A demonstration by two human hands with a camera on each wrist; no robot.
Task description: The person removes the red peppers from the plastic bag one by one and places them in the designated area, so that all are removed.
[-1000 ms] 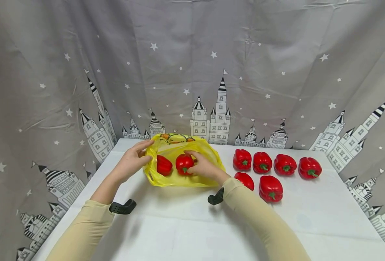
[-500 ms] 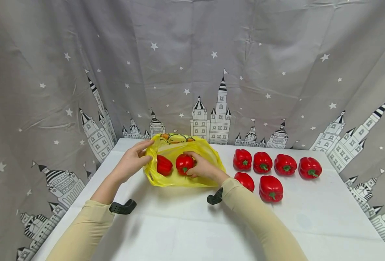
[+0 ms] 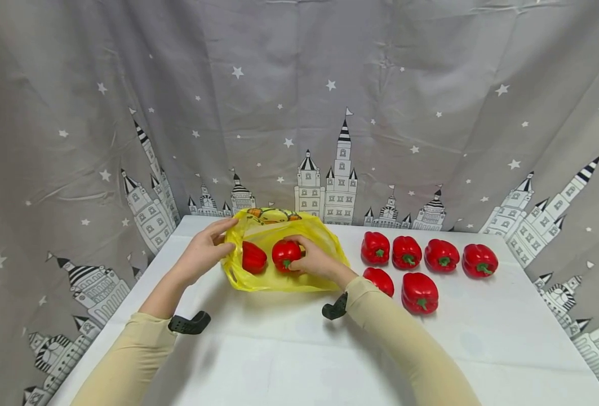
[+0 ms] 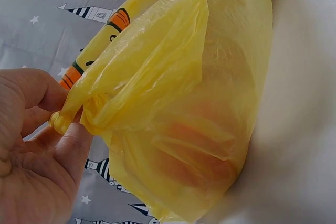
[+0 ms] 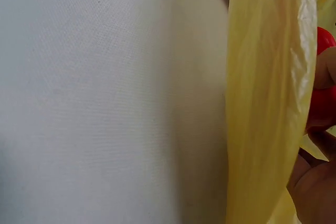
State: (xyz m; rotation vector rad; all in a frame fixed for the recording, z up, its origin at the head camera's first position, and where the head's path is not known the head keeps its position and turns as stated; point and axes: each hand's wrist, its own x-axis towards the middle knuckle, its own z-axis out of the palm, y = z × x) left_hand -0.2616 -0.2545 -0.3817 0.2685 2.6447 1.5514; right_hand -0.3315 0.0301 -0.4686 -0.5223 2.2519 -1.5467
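Note:
A yellow plastic bag (image 3: 324, 239) lies with its mouth spread on the white table. My left hand (image 3: 205, 251) pinches the left side of its rim between thumb and fingers; the left wrist view shows the gathered plastic (image 4: 94, 111) there. Inside the bag, a red bell pepper (image 3: 253, 258) rests at the left. Beside it my right hand (image 3: 319, 262) reaches into the bag and grips a second red bell pepper (image 3: 283, 255) from the right. In the right wrist view the bag's wall (image 5: 268, 98) partly hides this hand and its pepper (image 5: 323, 108).
To the right of the bag, several red bell peppers (image 3: 442, 255) stand in a back row. In front of them are two more, one pepper (image 3: 420, 293) in full view and one pepper (image 3: 379, 279) partly behind the right forearm. A grey castle-print curtain (image 3: 258, 101) hangs behind the table (image 3: 279, 349).
Both hands and the bag stay nearly in place. The right hand's fingers shift slightly on the pepper in the bag. The whole head view slides a little.

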